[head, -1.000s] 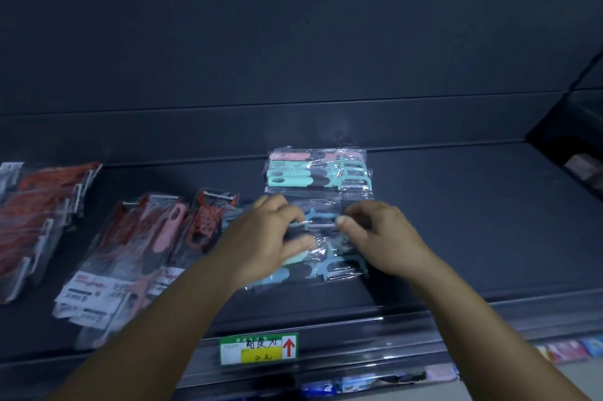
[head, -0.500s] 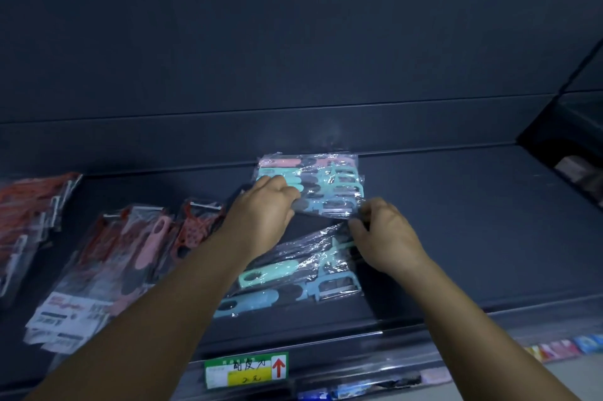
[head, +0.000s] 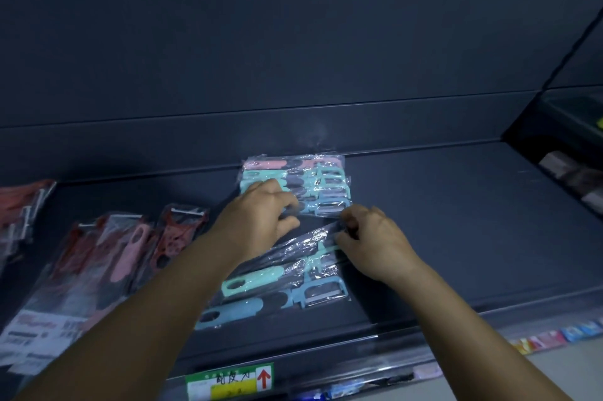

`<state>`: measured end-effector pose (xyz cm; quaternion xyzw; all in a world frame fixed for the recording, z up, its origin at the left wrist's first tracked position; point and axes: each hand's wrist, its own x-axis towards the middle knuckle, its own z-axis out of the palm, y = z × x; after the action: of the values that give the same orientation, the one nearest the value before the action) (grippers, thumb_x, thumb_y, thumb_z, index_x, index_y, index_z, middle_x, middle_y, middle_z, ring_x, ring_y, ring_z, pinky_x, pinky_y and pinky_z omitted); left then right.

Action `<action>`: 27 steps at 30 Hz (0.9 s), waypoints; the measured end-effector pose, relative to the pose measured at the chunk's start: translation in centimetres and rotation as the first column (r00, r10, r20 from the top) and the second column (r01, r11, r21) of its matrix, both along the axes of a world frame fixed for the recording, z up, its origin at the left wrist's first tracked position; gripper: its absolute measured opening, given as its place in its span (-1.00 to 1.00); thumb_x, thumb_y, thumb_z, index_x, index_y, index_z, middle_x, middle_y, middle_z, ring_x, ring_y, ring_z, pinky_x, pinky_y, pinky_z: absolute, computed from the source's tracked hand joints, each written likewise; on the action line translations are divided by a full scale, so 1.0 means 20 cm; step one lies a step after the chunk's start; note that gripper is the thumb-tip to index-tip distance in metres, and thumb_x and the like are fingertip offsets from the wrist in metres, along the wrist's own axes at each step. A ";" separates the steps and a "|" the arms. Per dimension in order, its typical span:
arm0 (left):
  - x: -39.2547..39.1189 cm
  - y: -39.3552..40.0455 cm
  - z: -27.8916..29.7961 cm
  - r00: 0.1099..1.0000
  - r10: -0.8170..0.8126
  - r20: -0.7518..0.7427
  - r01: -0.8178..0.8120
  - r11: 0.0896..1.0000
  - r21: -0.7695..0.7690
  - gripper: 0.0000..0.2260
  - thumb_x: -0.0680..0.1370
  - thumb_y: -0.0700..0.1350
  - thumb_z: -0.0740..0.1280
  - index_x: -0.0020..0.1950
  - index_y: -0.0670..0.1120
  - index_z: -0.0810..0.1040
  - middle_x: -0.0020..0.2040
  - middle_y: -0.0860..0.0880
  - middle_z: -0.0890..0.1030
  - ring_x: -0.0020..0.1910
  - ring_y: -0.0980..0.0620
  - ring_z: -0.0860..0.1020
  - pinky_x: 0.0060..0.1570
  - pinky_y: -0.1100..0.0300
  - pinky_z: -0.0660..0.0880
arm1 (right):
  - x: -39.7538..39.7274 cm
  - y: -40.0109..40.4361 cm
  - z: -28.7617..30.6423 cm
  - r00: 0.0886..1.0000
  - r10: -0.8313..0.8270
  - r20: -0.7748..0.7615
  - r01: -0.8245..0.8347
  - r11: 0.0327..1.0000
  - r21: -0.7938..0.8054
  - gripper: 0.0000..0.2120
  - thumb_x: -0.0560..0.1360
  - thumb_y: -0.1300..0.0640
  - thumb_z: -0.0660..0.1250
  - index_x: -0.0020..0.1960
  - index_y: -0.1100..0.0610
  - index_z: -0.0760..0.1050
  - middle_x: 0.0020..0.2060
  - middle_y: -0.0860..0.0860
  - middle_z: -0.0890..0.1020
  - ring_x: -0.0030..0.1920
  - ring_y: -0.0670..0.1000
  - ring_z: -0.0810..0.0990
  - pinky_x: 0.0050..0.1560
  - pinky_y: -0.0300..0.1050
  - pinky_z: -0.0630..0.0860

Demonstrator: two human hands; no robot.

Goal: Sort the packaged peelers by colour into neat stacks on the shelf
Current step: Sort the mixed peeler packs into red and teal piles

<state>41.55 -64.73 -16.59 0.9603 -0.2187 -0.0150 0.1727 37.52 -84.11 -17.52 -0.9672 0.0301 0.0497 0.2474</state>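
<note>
A dark, matte shelf (head: 456, 221) runs across the view under dim bluish light, backed by a plain dark panel; along its front lip at 6 o'clock sits a green and yellow price tag (head: 230, 381) with a red arrow. At 3 o'clock a neighbouring shelf bay shows only blurred goods.

At 12 o'clock from the hands, against the back of the shelf, lies a tidy stack of packaged peelers (head: 295, 182), teal with one pink on the far edge, their long axes running 9 to 3 o'clock, blades toward 3. Nearer, toward 6 o'clock, a looser group of teal and blue peelers (head: 277, 283) lies slightly tilted, handles toward 8 o'clock, blades toward 2 or 3.

The left hand (head: 257, 217) rests on the near edge of the back stack, fingers curled onto the wrapping. The right hand (head: 372, 244) pinches the crinkled plastic of a pack in the near group, fingers bent together.

At 9 o'clock, red and pink peeler packs (head: 107, 257) lie fanned, long axes roughly 7 to 1 o'clock.
</note>
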 end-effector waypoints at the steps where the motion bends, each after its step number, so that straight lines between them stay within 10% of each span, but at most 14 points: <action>1: -0.03 0.02 0.02 0.998 -0.035 -0.054 0.035 0.999 -0.001 -0.74 0.51 0.06 0.35 0.15 0.00 0.58 0.06 0.01 0.50 0.10 0.03 0.45 0.14 0.14 0.42 | 0.00 0.00 0.01 1.000 0.015 -0.008 -0.015 1.000 -0.007 -0.73 0.50 0.06 0.27 0.19 0.05 0.47 0.05 0.08 0.50 0.10 0.13 0.51 0.04 -0.12 0.43; 16: -0.34 0.02 0.10 0.986 -0.057 -0.156 0.080 0.986 0.145 -0.65 0.39 0.22 0.40 0.07 0.09 0.47 0.02 0.15 0.45 -0.02 0.14 0.41 -0.07 0.20 0.40 | -0.08 0.03 0.01 0.999 0.039 0.023 -0.040 0.999 0.016 -0.83 0.48 0.18 0.26 0.03 0.03 0.53 -0.15 -0.06 0.44 0.00 -0.05 0.47 -0.04 -0.22 0.37; 27: -0.49 0.01 0.05 0.993 -0.030 -0.111 0.048 0.986 0.162 -0.78 0.54 -0.06 0.29 0.18 0.01 0.47 0.09 0.05 0.47 0.15 0.05 0.43 0.00 0.18 0.41 | -0.13 0.00 0.00 0.999 -0.046 0.014 0.044 0.994 0.095 -0.75 0.46 0.29 0.25 0.10 0.11 0.54 -0.09 -0.03 0.59 0.01 0.02 0.57 -0.08 -0.32 0.35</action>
<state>31.73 -64.52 -15.59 0.9646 -0.2257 -0.0881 0.1042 34.86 -84.16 -17.46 -0.9538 0.0475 0.0377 0.2944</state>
